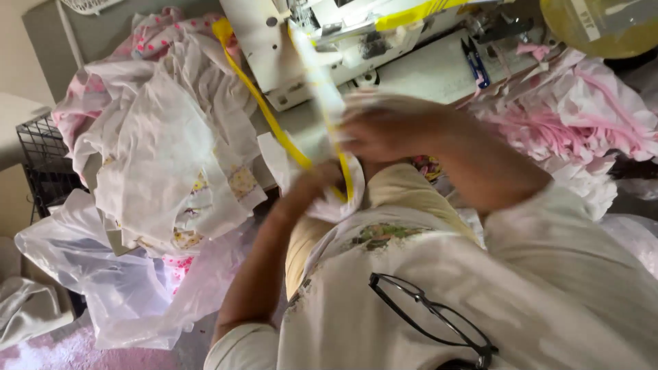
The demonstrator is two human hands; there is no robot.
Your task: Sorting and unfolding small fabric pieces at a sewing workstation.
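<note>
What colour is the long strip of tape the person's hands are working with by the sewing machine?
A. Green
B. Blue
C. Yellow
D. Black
C: the tape running from the sewing machine down to the left hand and right hand is bright yellow, lying against white fabric.

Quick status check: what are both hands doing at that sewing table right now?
Left hand and right hand both gripping white cloth, motion-blurred. Yellow tape draped across it. Fabric pile crowds the left.
</note>
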